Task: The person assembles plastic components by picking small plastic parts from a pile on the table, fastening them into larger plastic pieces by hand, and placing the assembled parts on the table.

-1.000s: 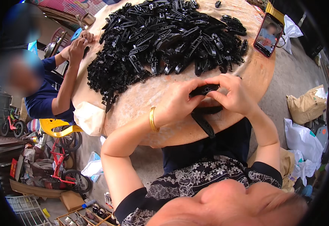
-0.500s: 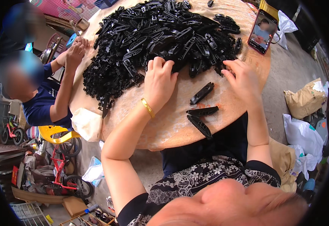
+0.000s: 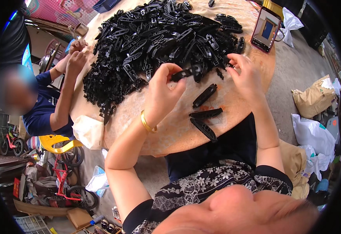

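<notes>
My left hand [image 3: 163, 91], a gold bangle at its wrist, is closed on an elongated black plastic part [image 3: 183, 74] at the near edge of a big pile of black plastic parts [image 3: 158, 43]. To the right, my right hand [image 3: 247, 76] pinches at the pile's right edge; whatever small dark piece sits between its fingertips is too small to name. Between my forearms, three long black parts lie on the table: an angled one [image 3: 204, 96], one nearly level [image 3: 206, 113] and one slanting toward the table's edge [image 3: 204, 130].
The round table [image 3: 155, 138] has a tan cover. A phone [image 3: 266, 29] stands at its far right. Across on the left, a person's hands [image 3: 76, 58] are near the pile. A white bag [image 3: 88, 132] hangs at the left edge. Sacks [image 3: 314, 95] stand on the floor at right.
My left hand has lifted a long black part slightly from the pile's edge. My right hand has shifted slightly up and left, still pinching. The phone's picture has changed.
</notes>
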The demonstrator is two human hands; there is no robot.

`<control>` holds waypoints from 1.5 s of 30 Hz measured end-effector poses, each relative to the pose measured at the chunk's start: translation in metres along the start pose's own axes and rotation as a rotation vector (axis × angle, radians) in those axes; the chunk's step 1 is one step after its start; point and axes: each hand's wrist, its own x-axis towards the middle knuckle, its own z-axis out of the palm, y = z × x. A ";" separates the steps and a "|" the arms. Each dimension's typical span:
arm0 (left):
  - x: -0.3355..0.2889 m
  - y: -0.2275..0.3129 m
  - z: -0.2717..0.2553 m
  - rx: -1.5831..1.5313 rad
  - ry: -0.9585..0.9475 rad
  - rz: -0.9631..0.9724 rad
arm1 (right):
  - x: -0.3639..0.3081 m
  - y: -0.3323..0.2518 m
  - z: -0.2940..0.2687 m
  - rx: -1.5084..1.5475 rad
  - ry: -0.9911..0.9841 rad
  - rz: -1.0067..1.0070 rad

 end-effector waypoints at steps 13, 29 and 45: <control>-0.014 0.007 0.022 -0.649 -0.390 -0.336 | -0.007 -0.024 0.005 0.350 -0.065 -0.600; -0.010 0.002 0.017 -1.219 -0.390 -0.613 | -0.007 -0.027 -0.002 0.428 -0.128 -0.655; -0.012 0.017 0.010 -0.869 -0.558 -0.569 | -0.010 -0.031 0.000 0.250 -0.115 -0.757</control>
